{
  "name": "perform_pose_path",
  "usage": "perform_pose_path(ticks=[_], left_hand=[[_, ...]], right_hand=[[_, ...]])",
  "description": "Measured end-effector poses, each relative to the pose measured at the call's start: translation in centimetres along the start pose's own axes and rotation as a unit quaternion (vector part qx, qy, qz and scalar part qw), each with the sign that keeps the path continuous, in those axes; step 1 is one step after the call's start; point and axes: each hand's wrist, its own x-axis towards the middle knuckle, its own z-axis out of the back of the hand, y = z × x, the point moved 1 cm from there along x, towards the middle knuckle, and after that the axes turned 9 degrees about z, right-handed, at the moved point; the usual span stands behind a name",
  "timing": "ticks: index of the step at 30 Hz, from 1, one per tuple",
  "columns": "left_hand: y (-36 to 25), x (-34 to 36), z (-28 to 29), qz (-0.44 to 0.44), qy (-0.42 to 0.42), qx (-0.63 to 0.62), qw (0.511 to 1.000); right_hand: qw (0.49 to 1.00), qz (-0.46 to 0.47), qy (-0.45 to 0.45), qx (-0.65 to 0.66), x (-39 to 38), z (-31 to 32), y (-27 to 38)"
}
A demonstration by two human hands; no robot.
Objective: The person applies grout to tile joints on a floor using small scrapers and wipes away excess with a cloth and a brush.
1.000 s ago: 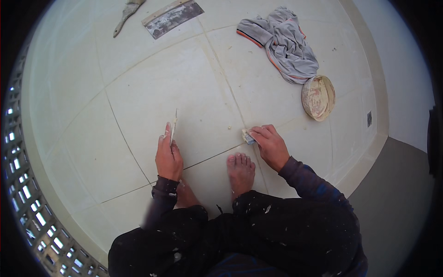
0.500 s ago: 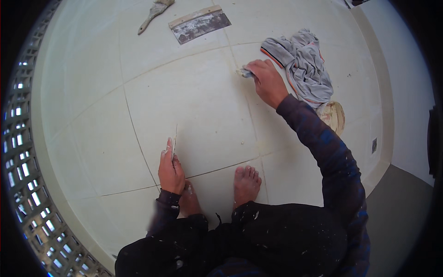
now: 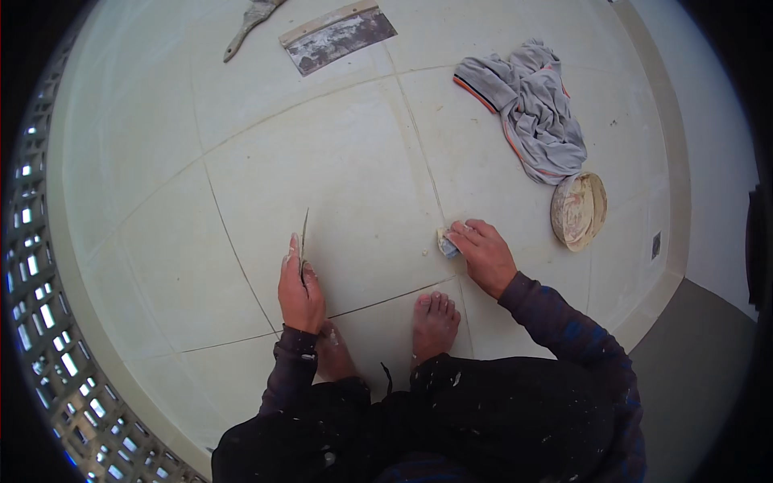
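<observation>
Seen almost edge-on, a thin scraper-like blade [image 3: 305,228] stands up from my left hand [image 3: 300,296], whose fingers are closed on it. White smears mark those fingers. My right hand [image 3: 485,256] pinches a small bluish-grey wad [image 3: 448,243] with pale paste on it, down close to the tiled floor [image 3: 346,185]. Whether the wad touches the tile, I cannot tell. Just left of it lies a small pale crumb [image 3: 425,253]. My bare feet [image 3: 436,322] are on the tiles between the hands.
A crumpled grey cloth with orange edging [image 3: 541,113] lies at the right, beside a round paste-smeared container [image 3: 578,211]. Far off are a wide smeared scraper [image 3: 338,36] and a paintbrush [image 3: 248,30]. A lattice barrier [image 3: 48,322] runs along the left, a white wall [image 3: 708,161] at right.
My right hand has come back toward me with the wad, from beside the grey cloth to near my foot. The round container now shows fully. My left hand has hardly moved.
</observation>
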Motion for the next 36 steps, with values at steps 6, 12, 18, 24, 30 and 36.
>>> perform_pose_path(ticks=[6,12,18,24,30,36], left_hand=[[-4.1,2.8,-1.1,-0.013,0.071,-0.068,0.995],[-11.8,14.3,-4.9,-0.302,0.172,0.124,0.929],[-15.2,20.5,-9.4,-0.34,0.225,0.213,0.888],[-15.5,22.0,-10.4,-0.328,0.225,0.227,0.889],[-15.8,22.2,-10.3,-0.329,0.212,0.225,0.893],[-15.5,21.5,-10.0,-0.332,0.221,0.22,0.89]], right_hand=[[0.956,-0.178,0.144,0.185,-5.9,1.8,3.6],[0.938,-0.262,-0.129,0.185,0.1,3.3,0.3],[0.884,-0.36,-0.162,0.25,0.4,2.1,-2.8],[0.86,-0.402,-0.16,0.269,1.3,2.4,-3.8],[0.851,-0.403,-0.186,0.282,2.8,2.7,-5.9],[0.841,-0.387,-0.239,0.292,4.4,3.8,-7.2]])
